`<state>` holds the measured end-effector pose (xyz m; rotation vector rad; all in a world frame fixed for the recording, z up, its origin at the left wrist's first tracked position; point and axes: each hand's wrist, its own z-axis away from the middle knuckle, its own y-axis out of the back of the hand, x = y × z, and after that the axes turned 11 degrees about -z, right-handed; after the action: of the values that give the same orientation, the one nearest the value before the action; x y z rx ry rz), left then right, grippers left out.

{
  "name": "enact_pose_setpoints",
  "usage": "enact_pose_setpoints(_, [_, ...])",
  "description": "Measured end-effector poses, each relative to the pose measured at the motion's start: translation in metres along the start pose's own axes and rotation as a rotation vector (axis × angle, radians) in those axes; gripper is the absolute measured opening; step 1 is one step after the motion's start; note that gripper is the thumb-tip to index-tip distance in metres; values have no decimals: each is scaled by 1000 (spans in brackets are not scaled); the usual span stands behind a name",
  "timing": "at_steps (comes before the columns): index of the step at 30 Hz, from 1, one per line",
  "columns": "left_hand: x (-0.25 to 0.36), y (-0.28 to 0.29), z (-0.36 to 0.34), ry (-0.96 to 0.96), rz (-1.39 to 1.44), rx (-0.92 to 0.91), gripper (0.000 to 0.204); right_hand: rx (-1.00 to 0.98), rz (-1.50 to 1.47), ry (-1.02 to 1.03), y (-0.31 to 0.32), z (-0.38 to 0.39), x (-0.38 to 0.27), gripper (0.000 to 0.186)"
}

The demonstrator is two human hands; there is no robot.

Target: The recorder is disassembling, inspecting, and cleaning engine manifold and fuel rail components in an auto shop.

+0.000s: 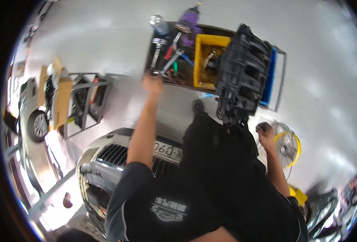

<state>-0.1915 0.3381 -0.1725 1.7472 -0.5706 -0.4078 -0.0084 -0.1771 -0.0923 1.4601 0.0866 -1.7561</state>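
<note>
I have the left hand, blurred, at the near left edge of the tool cart, by a chrome ratchet; I can't tell whether it grips anything. My right hand is curled around a small dark object, left of a yellow-rimmed fan. A black intake manifold sits right of the yellow bin.

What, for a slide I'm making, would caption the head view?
Left hand at a tray of tools, right hand holding a dark object, car nearby.
</note>
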Motion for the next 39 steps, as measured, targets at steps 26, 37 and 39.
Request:
enact_pose_setpoints(26, [29, -5, -85, -202, 88, -354, 52, 374, -139, -349, -84, 44, -80, 36])
enact_pose_setpoints(37, [58, 20, -91, -91, 258, -575, 46, 349, -544, -364, -81, 28, -39, 38])
enact_pose_setpoints(39, [24, -17, -98, -114, -58, -486, 52, 293, -592, -340, -74, 30, -41, 30])
